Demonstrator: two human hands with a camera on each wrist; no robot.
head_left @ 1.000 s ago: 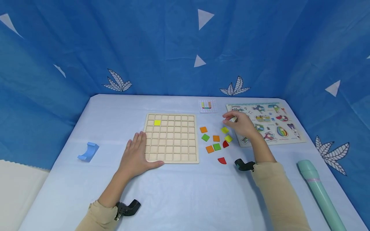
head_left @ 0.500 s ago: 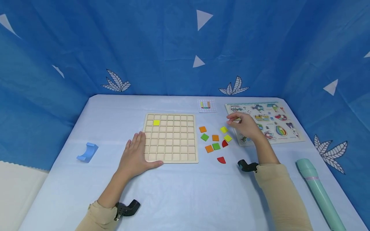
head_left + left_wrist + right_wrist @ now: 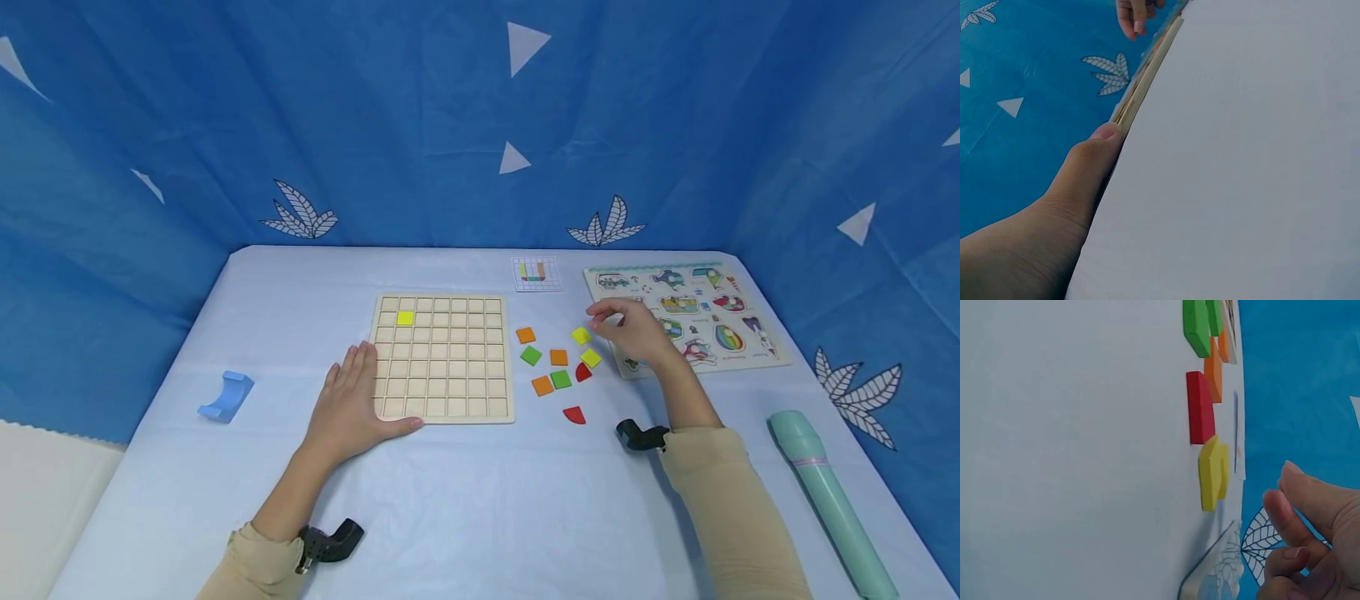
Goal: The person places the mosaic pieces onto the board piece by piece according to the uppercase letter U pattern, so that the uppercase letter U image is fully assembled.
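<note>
My left hand (image 3: 348,408) lies spread at the left front corner of the wooden grid board (image 3: 442,358), fingers along its left side. Its thumb (image 3: 1100,140) touches the front edge. One yellow square tile (image 3: 405,318) sits in a cell near the board's upper left. My right hand (image 3: 633,327) hovers just right of two loose yellow tiles (image 3: 590,357), partly over the picture puzzle board (image 3: 738,354). In the right wrist view, its fingers (image 3: 1291,519) are loosely bent with nothing visible between them. Left of the yellow tiles lie orange tiles (image 3: 558,357), green tiles (image 3: 561,379) and red quarter-round pieces (image 3: 574,415).
Behind the loose tiles lies a small pattern card (image 3: 537,274) with a coloured U shape. A blue curved block (image 3: 227,397) stands at the left. At the right front lies a mint-green tube (image 3: 828,500). Blue cloth (image 3: 420,125) hangs behind the white table.
My right hand has shifted slightly to the right, away from the tiles, and now hangs nearly still. The left hand keeps its place at the board.
</note>
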